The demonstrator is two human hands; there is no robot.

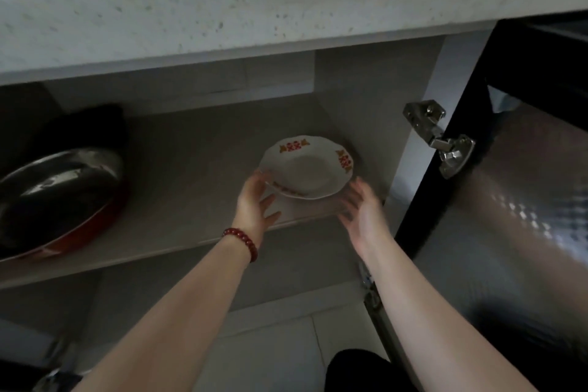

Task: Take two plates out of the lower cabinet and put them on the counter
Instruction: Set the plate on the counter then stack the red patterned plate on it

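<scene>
Pale speckled surface (222,9) runs above the open lower cabinet. The stacked plates (308,165), with red-and-orange rim motifs, sit toward the right of the shelf (191,169). Our left hand (254,200) touches their near left rim; we cannot tell whether it grips. Our right hand (359,204), blurred with fingers spread, is just beside the right rim. A red-sided pan (57,194) lies at shelf left.

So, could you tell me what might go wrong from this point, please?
The left hand touches only the rim of the plates, and the blurred right hand seems not yet on them: a one-sided lift might let them slip. The counter edge overhangs the shelf, so rising plates might knock it.
</scene>
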